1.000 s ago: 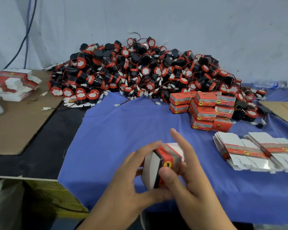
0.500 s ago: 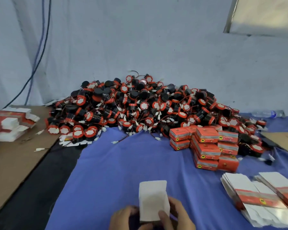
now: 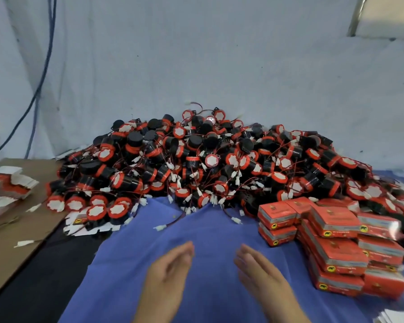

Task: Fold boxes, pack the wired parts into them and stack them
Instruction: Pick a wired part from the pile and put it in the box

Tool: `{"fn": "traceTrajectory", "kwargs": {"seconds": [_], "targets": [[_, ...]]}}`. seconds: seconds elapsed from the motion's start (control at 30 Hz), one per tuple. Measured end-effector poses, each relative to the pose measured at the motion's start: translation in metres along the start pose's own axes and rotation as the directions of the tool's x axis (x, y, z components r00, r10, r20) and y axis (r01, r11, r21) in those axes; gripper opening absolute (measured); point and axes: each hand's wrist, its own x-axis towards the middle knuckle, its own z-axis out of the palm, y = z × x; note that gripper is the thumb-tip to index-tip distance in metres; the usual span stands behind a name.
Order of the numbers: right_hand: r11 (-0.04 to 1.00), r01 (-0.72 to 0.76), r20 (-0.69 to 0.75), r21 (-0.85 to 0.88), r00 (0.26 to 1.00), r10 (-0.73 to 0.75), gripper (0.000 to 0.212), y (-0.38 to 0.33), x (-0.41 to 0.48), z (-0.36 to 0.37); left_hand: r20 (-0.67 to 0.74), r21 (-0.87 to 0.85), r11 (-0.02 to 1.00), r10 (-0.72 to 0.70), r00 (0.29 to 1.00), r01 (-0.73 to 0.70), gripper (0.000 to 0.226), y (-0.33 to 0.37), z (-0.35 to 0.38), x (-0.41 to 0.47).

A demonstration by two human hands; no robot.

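Gone from the hands is the white-sided box they held half a second ago; where it went I cannot see, and the view has lifted toward the wall. Now the left hand (image 3: 166,276) and right hand (image 3: 264,278) hover empty above the blue cloth (image 3: 208,231), palms turned toward each other, fingers straight and lying close together (motion blur softens the tips). Beyond them the wired parts (image 3: 208,164) lie heaped against the wall, the front edge spilling onto the cloth; the packed boxes (image 3: 331,243) are stacked to the right, just beside the heap; flat box blanks (image 3: 7,187) sit on cardboard (image 3: 16,234) at far left. The parts look light and rigid, black drums with red bands, but their thin red leads and white plugs are tangled; better to grip a drum by its body than pull a wire. The boxes are thin card and would likely crush; hold them across the flat faces.
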Motion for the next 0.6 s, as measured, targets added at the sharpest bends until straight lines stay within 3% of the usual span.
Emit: {"fn": "traceTrajectory", "kwargs": {"seconds": [0.1, 0.23, 0.37, 0.47, 0.6], "targets": [[0.969, 0.057, 0.066, -0.24, 0.997, -0.042, 0.046, -0.002, 0.08, 0.049, 0.034, 0.284, 0.958, 0.026, 0.999, -0.035, 0.041, -0.009, 0.05, 0.076], [0.91, 0.097, 0.066, -0.403, 0.995, -0.077, 0.067, -0.005, 0.18, 0.088, -0.012, 0.411, 0.911, 0.045, 0.999, -0.036, 0.047, -0.023, 0.079, 0.164], [0.775, 0.263, 0.042, -0.575, 0.955, -0.293, 0.064, 0.004, 0.224, 0.098, -0.025, 0.456, 0.887, 0.094, 0.995, -0.072, 0.042, -0.037, 0.085, 0.215], [0.759, 0.334, -0.016, -0.559, 0.911, -0.413, 0.052, 0.015, 0.232, 0.097, -0.035, 0.474, 0.877, 0.11, 0.993, -0.081, 0.03, -0.044, 0.086, 0.227], [0.794, 0.416, -0.036, -0.443, 0.877, -0.48, 0.049, 0.012, 0.219, 0.095, -0.059, 0.432, 0.893, 0.164, 0.985, -0.122, 0.037, -0.038, 0.084, 0.225]]}}
